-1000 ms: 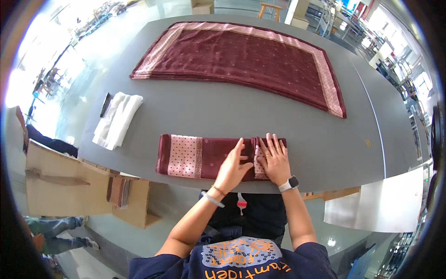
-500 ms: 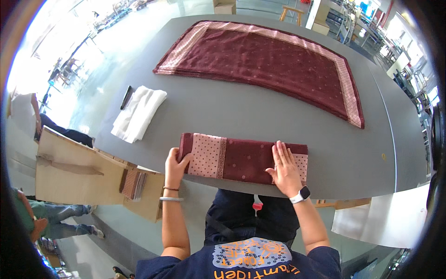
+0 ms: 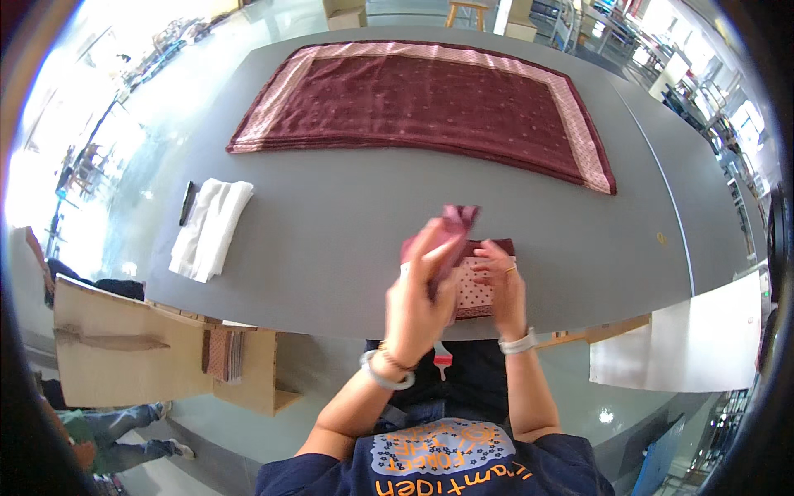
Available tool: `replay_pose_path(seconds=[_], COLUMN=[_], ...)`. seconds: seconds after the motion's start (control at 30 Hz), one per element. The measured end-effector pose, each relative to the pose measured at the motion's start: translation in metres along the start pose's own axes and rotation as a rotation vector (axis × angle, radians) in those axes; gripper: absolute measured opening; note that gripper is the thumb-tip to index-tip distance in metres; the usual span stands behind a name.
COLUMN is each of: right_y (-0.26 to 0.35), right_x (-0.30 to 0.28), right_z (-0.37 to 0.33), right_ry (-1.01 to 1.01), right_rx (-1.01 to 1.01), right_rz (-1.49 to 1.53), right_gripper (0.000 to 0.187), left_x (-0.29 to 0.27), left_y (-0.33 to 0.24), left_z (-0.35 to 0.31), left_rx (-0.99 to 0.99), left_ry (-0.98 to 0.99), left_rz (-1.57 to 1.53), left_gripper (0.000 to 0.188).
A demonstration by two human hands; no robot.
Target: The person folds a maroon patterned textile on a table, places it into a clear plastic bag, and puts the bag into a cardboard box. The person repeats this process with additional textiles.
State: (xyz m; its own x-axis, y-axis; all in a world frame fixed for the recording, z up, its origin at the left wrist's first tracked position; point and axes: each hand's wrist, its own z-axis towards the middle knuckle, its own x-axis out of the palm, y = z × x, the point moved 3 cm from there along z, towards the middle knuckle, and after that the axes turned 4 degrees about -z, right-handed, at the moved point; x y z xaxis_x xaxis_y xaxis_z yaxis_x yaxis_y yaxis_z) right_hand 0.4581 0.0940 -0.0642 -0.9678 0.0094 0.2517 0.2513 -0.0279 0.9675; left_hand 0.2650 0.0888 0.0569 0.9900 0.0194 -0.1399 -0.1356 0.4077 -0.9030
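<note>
A maroon cloth [image 3: 475,304] with a pink dotted band lies in a small folded bundle at the table's near edge. One end of it is raised and bent over to the right in my left hand [image 3: 415,302], whose fingers are closed round it. That raised end is blurred. My right hand [image 3: 506,285] is at the bundle's right side, fingers apart and slightly curled over the dotted band. Whether its fingertips press on the cloth is hard to see. Farther back, a larger stack of the same maroon cloth [image 3: 413,103] with a pink border is spread flat.
On the grey table [image 3: 314,223], white folded sheets [image 3: 212,230] lie at the left beside a black pen-like object [image 3: 188,203]. A wooden shelf unit [image 3: 132,343] holding folded cloths [image 3: 223,355] stands left of the table. Another person [image 3: 107,438] is at the lower left.
My left hand has moved right, lifting and folding over the cloth's left end. The right hand has gone from lying flat to slightly curled. The whole view has shifted a little.
</note>
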Motion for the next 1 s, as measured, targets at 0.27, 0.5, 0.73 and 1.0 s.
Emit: replay_pose_path(seconds=[0.27,0.5,0.73,1.0], right_y=[0.005,0.005,-0.013,0.051], right_x=[-0.071,-0.061,-0.070,-0.050], right_z=[-0.001,0.010,0.012,-0.021], right_ry=[-0.217,-0.335,-0.355,-0.277], right_rx=[0.014,-0.170,-0.312,-0.467], right_rz=[-0.563,-0.961,-0.981,-0.968], right_gripper=[0.072,0.075,0.072,0.052], left_x=[0.065,0.003,-0.008,-0.002], left_y=[0.040,0.090,0.100,0.092], left_z=[-0.035,-0.050,-0.058,-0.017], left_rx=[0.196,0.218,0.219,0.163], left_ry=[0.360,0.465,0.623,0.639], left_rz=[0.351,0.699,0.788,0.627], left_gripper=[0.093,0.050,0.058,0.079])
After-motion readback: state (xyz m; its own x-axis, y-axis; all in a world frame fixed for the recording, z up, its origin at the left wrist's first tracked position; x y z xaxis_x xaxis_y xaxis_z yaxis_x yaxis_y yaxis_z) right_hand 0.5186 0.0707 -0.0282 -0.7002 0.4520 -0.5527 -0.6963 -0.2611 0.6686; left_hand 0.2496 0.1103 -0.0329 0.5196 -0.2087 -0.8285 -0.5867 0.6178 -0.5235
